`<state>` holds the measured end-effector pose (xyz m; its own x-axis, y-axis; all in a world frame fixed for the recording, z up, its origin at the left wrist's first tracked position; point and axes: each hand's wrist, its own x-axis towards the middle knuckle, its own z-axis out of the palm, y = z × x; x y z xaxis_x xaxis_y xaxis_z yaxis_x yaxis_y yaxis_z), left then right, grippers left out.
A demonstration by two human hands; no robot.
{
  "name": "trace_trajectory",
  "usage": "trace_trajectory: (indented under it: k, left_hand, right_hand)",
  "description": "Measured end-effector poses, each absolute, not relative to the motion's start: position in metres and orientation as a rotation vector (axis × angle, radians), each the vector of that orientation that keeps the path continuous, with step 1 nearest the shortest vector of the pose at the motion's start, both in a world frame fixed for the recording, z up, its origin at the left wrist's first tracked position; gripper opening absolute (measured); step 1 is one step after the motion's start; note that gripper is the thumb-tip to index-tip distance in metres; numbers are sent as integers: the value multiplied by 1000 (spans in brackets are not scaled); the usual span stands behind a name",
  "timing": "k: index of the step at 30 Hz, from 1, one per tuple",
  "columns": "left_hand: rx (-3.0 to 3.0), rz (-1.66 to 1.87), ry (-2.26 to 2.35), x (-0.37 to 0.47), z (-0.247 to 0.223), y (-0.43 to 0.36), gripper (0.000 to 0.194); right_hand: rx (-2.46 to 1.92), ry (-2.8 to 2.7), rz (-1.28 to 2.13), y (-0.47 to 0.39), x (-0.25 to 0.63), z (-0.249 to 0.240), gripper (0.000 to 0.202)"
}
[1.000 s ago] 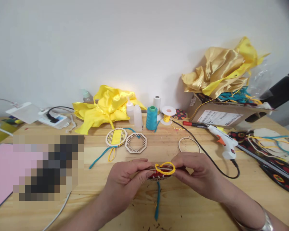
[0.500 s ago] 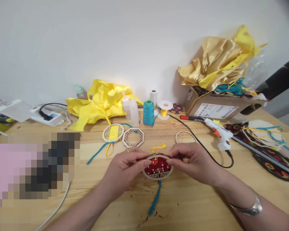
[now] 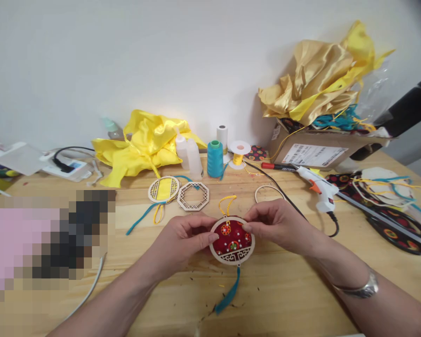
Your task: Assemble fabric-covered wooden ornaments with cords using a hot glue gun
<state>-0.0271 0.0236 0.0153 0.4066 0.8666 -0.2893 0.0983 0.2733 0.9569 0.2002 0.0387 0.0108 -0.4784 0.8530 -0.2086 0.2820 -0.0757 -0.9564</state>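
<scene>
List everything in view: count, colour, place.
Pendant: 1, red, front centre
Cord loop: 1, yellow, pendant top
Tassel: 1, teal, pendant bottom
Lattice disc: 1, pale, mid-left
Octagonal frame: 1, pale, beside disc
Ring: 1, pale, mid-right
Satin cloth: 1, yellow, back left
Bottles: 3, translucent, back left
Thread cone: 1, teal, back centre
Spools: 2, white, back centre
Marker: 1, red-black, back right
Glue gun: 1, white-orange, right
Box: 1, brown, back right
Gold cloth: 1, gold, on box
Patterned cloth: count unclear, dark, right
Devices: 2, white, far left
Sheet: 1, pink, left
Pixelated item: 1, dark, left
Table: 1, wood, below
Bracelet: 1, silver, lower right
Left hand: 1, bare, pendant's left edge
Right hand: 1, bare, pendant's upper right
</scene>
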Motion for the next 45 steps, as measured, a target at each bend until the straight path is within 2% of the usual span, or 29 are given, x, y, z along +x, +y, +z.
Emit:
trace_trajectory:
  k: [6, 16, 28, 31, 35, 37, 41, 45]
  left_hand:
    - [1100, 686, 999, -28, 11, 23, 15]
    - [1075, 624, 980, -29, 12, 25, 25]
    - [1090, 644, 1030, -26, 11, 23, 18]
    - [1073, 682, 1011, -27, 9, 23, 26]
    - [1018, 777, 983, -27, 8, 22, 58]
    - [995, 797, 952, -27, 9, 22, 67]
    - [999, 833, 903, -28, 10, 21, 69]
    - [1005, 851, 890, -27, 11, 22, 57]
  right_hand:
    - [-1226, -1676, 1642, 38, 199, 14, 31]
    - [-1259, -1681, 1625, 38, 199, 12, 32]
    - [-1252, -1638, 1665, 37, 196, 14, 33]
    - [-1256, -1607, 1671, 39, 196, 14, 33]
    - [-1276, -1574, 1686, 40, 196, 15, 32]
    - [-1283, -1559, 1696, 40, 196, 16, 32]
    - [-1285, -1560, 1675, 41, 197, 18, 33]
    - [-1296, -1552, 1667, 42, 199, 18, 32]
